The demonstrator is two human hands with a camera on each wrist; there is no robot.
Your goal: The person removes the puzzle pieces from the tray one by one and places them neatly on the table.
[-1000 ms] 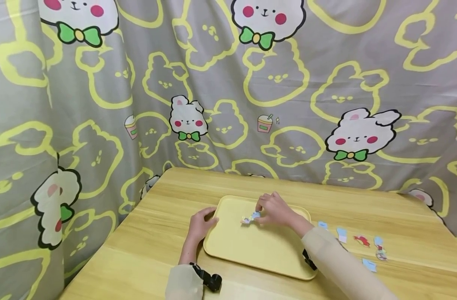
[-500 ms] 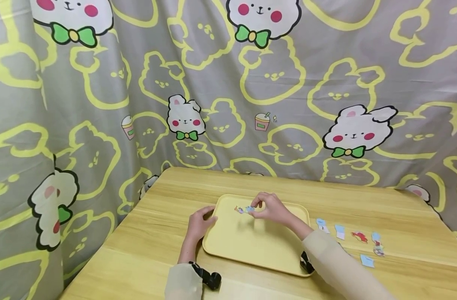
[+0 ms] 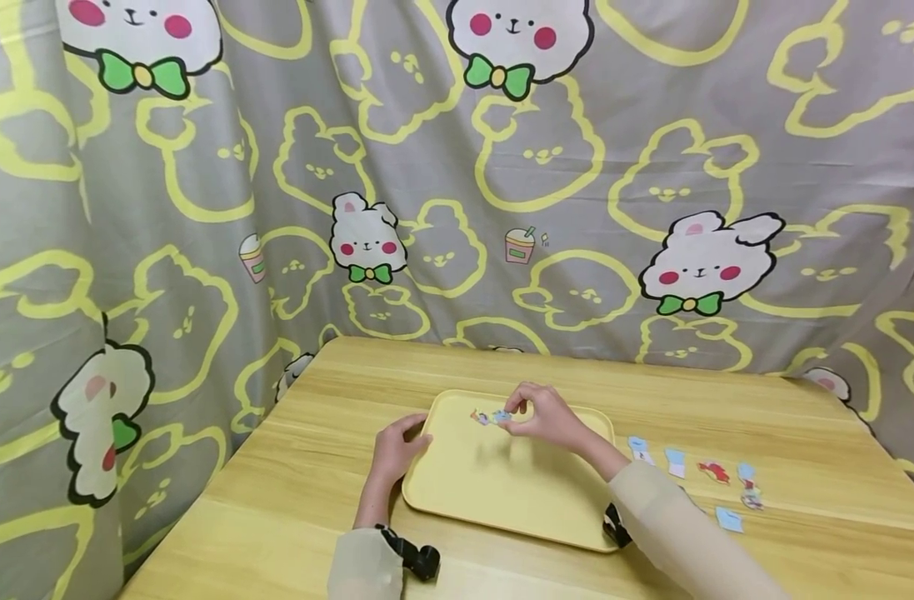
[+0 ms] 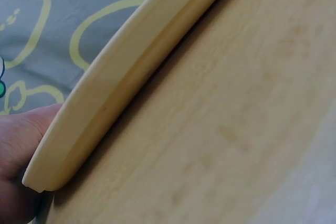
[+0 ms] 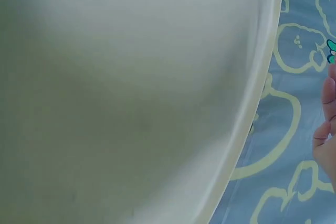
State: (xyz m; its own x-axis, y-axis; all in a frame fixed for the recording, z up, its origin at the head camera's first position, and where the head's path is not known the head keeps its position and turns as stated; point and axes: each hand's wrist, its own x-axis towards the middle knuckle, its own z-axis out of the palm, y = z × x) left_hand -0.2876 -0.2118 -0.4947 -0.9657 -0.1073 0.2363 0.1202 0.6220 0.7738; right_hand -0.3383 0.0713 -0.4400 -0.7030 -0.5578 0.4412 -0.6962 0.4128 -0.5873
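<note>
My right hand pinches a small flat cut-out with a light blue end and a colourful part reaching left. It is held above the yellow tray, with a faint shadow below. My left hand grips the tray's left rim, the thumb lying over the edge. In the left wrist view, part of that hand shows beside the tray's raised side. The right wrist view has the tray surface large and blurred, with fingers at the right edge; the cut-out's detail is too small to tell.
Right of the tray, several small cut-outs lie on the wooden table: a red one, a blue one, a blue-and-white one and a colourful one. A grey patterned curtain hangs behind and at the left.
My right hand has raised the cut-out off the tray and shifted slightly left, and now stays nearly still. The left hand keeps its place on the rim. The head view has shifted slightly.
</note>
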